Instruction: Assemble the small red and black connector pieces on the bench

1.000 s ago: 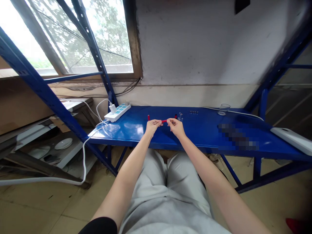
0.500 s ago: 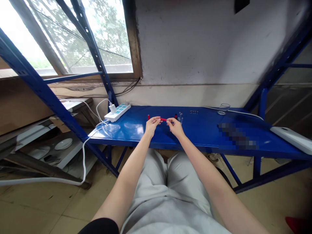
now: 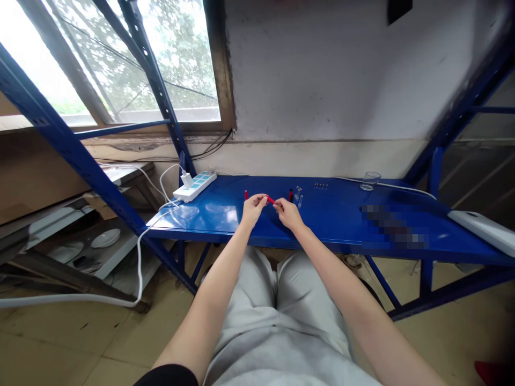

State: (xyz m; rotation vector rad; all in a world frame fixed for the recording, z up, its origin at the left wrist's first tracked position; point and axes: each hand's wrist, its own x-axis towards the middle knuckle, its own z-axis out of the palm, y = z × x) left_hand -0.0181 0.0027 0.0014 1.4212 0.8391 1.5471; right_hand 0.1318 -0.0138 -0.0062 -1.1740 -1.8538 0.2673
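Note:
A short red pen-like tube (image 3: 270, 200) is held over the blue table between my two hands. The fingers of my left hand (image 3: 252, 210) are closed around its left end, and those of my right hand (image 3: 288, 213) pinch its right end. Its exact kind is too small to make out. Behind my left hand stands a small red piece (image 3: 246, 195). Just beyond my right hand are a red-and-black piece (image 3: 290, 194) and several small clear plastic pieces (image 3: 298, 194).
On the blue table (image 3: 330, 214) are a white power strip (image 3: 196, 185) at left, several tiny parts (image 3: 321, 186), a clear glass (image 3: 369, 181) and a blurred dark object (image 3: 390, 226). A white device (image 3: 480, 229) lies at the right edge. Blue posts flank the table.
The red tube has gone from nearly level to tilted, its right end lower. Less of it shows between my hands, and my right hand has shifted slightly left and down.

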